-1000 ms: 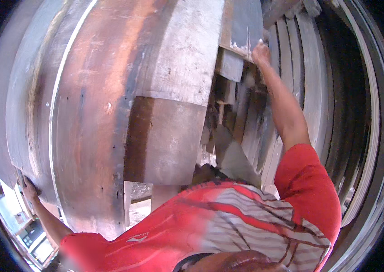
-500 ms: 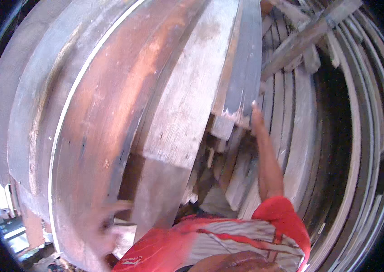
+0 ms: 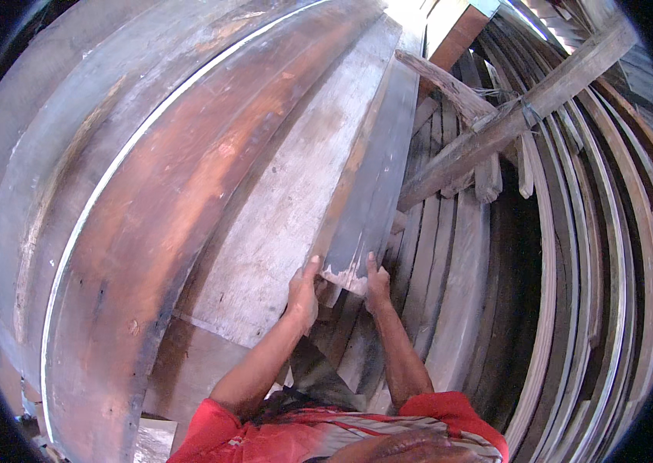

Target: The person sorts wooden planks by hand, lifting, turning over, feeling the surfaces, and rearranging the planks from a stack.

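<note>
My left hand (image 3: 303, 295) grips the left edge of a long grey board (image 3: 373, 181) at its near end. The left thumb lies along the top, and the fingers go underneath, partly hidden. Across from it, my right hand (image 3: 377, 284) holds the right edge of the same end, thumb up. Pale, chipped patches show along the board's near end. The board runs away from me, with a brownish strip along its left side. A whitish weathered plank (image 3: 288, 174) lies just to its left.
Wide reddish-brown planks (image 3: 187, 193) curve along the left. A thick wooden beam (image 3: 512, 119) slants across the upper right, with a rough timber piece (image 3: 446, 81) meeting it. Long boards (image 3: 616, 231) are stacked on the right. Grey planks (image 3: 450, 285) lie beyond my right arm.
My left hand has come from the lower left to the grey board's left edge. My right hand has gone from touching its right corner to gripping it. The view has shifted.
</note>
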Available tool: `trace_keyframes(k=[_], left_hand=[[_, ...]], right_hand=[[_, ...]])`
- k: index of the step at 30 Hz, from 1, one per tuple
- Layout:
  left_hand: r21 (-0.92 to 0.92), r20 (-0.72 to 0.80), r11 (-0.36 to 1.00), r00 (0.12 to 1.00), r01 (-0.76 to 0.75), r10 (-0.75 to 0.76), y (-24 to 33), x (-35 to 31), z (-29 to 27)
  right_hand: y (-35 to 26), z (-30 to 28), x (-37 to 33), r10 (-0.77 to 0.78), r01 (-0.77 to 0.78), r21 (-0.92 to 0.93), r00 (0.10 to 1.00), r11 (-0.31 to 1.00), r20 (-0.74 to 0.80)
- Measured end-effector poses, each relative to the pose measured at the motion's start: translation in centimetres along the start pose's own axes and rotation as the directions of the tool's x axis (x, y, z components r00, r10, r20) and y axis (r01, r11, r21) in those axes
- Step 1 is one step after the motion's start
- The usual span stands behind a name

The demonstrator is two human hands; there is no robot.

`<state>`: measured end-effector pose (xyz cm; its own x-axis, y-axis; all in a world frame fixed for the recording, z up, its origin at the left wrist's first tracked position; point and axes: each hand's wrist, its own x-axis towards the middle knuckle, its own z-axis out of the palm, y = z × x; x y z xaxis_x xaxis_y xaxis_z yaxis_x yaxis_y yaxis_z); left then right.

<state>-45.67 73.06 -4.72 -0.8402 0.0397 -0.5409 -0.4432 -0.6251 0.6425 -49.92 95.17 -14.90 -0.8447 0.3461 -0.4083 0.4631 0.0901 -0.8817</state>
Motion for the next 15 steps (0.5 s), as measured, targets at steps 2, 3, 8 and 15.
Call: trace_keyframes(k=[2, 3, 8, 15], left_hand=[[-0.118, -0.042, 0.992, 0.998, 0.047, -0.053, -0.7, 0.8, 1.1], [-0.227, -0.068, 0.971, 0.993, 0.081, -0.099, -1.1, 0.4, 0.7], [-0.399, -0.040, 0.909, 0.988, 0.120, -0.148, -1.4, 0.1, 2.8], [-0.168, -0.241, 0.986, 0.970, -0.022, -0.019, -1.3, 2.3, 6.4]], right_hand=[[0.5, -0.6, 0.1, -0.011, 0.008, -0.041, 0.999, 0.999, -0.054], [-0.6, 0.2, -1.3, 0.003, -0.003, -0.002, 1.000, 1.000, -0.018], [-4.2, 0.3, -4.1, 0.088, -0.086, -0.156, 0.996, 0.984, 0.005], [-5.7, -1.6, -2.3, 0.072, -0.099, 0.187, 0.986, 0.977, 0.151]])
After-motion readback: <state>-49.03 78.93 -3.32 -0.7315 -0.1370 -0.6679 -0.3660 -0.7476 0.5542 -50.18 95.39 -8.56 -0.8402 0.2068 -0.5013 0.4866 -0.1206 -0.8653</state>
